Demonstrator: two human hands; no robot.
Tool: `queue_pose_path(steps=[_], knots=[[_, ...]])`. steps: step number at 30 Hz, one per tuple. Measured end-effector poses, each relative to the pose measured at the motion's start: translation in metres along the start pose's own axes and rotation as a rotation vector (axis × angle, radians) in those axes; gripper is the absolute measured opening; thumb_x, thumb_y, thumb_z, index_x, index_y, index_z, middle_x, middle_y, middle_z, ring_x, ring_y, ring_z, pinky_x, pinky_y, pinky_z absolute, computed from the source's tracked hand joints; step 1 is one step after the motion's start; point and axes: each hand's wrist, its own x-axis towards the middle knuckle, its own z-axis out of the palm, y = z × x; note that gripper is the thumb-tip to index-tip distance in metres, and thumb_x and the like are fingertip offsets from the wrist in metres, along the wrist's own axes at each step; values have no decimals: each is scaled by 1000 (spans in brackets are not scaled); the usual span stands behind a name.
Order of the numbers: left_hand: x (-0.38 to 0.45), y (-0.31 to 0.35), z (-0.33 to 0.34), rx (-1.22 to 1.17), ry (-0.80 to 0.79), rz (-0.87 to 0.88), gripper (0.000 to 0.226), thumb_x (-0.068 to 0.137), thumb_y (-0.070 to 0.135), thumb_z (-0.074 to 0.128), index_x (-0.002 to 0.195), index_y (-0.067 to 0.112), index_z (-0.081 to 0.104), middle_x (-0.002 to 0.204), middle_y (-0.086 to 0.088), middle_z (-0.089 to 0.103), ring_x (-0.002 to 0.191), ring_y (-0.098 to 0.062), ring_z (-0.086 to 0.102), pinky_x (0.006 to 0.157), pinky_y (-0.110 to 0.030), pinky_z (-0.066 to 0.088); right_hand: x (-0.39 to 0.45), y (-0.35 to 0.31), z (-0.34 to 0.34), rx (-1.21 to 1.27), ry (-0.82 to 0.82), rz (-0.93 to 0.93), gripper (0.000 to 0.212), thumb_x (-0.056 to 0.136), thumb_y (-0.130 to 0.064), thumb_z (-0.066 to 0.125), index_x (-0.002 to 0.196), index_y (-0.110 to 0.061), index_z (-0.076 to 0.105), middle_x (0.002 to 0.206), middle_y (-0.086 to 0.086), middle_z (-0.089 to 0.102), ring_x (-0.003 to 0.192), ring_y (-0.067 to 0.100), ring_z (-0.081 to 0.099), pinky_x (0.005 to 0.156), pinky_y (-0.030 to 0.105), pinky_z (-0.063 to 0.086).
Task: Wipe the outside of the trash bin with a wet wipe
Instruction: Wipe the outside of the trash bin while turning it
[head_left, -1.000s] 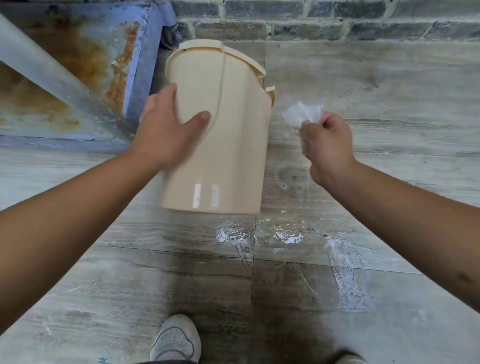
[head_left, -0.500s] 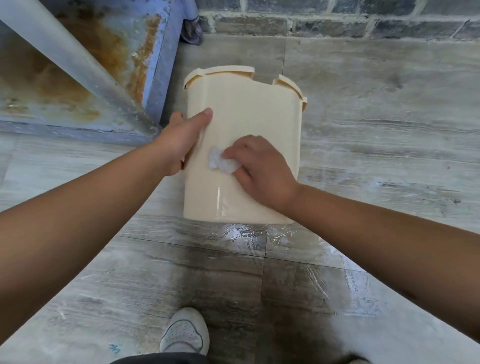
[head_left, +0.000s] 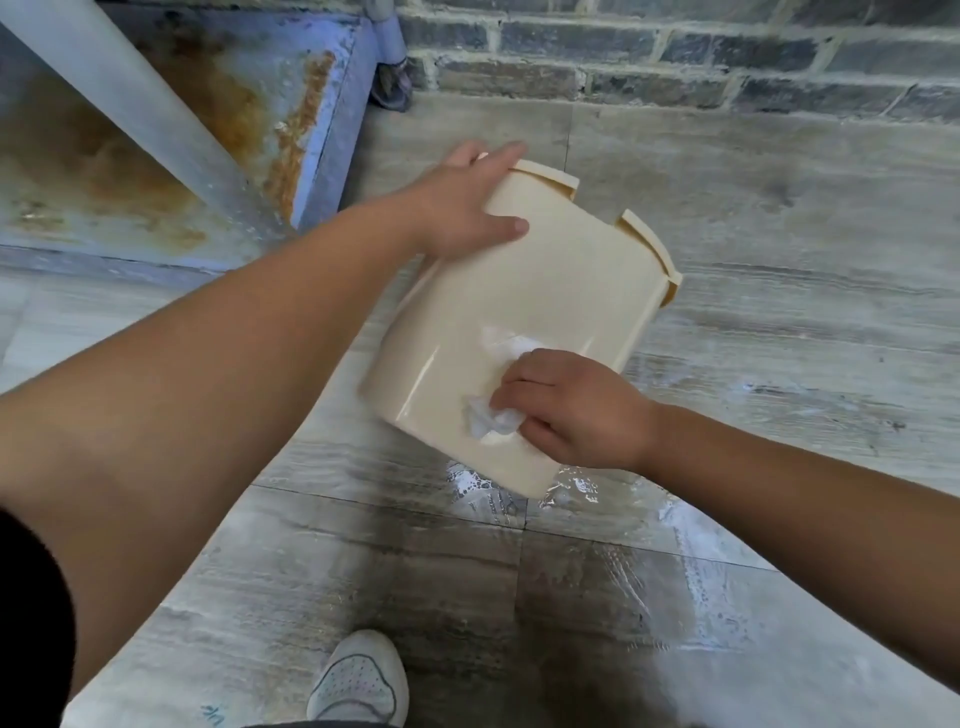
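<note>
A cream plastic trash bin (head_left: 550, 291) is tilted above the tiled floor, its rim pointing away towards the brick wall and its base nearest me. My left hand (head_left: 462, 205) grips the bin at its far left rim, thumb across the side wall. My right hand (head_left: 576, 410) presses a crumpled white wet wipe (head_left: 491, 418) against the bin's side wall close to the base. The bin's inside is hidden.
A rusty blue metal frame (head_left: 311, 150) with a pale slanted pipe (head_left: 140, 98) stands at the left. A grey brick wall (head_left: 675, 57) runs along the back. The floor tiles below the bin carry wet streaks (head_left: 571, 491). My white shoe (head_left: 358, 680) is at the bottom.
The bin has swung so its rim now points to the upper right. My left hand moved up to the rim. My right hand slid the wipe down towards the base.
</note>
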Motion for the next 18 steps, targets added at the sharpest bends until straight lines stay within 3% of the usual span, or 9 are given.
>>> queue_pose_path(steps=[3,5,7,10,14,18], knots=[[2,7,-1,142,54,-9,75,76,69,58,141,38,35,144,-6,29,133,-32,28,109,-42,28,-11,3,-1,-11,17,34,24,77,1,68,100,-2,69,93,15,66,83,34,62,69,38,52],[0,10,-5,216,147,-1,56,75,70,57,115,31,50,127,-4,42,123,-30,35,103,-47,33,-15,11,-5,-10,126,136,23,82,-5,59,103,-3,68,95,14,67,87,33,63,73,36,48],[-3,13,-6,211,215,6,41,77,66,57,90,29,48,104,-1,49,110,-27,44,97,-49,37,-9,20,-12,3,295,309,29,83,-9,53,108,-3,65,95,15,66,89,33,62,74,35,46],[-8,22,-7,191,279,-4,42,82,61,59,69,24,43,87,0,48,101,-28,49,95,-48,39,16,22,-20,23,452,439,33,81,-2,55,113,-4,64,99,15,63,95,29,58,72,34,45],[-10,30,-9,333,412,80,44,88,58,55,72,17,51,83,-6,48,95,-29,49,77,-38,33,46,-2,-22,-8,422,317,40,76,1,58,114,-5,68,99,17,62,89,36,59,71,38,51],[-13,24,-5,350,453,80,40,88,59,53,86,21,62,91,-4,55,102,-28,50,79,-39,31,43,-33,-3,-243,235,13,25,75,-3,67,100,-3,72,84,16,67,67,34,58,58,41,50]])
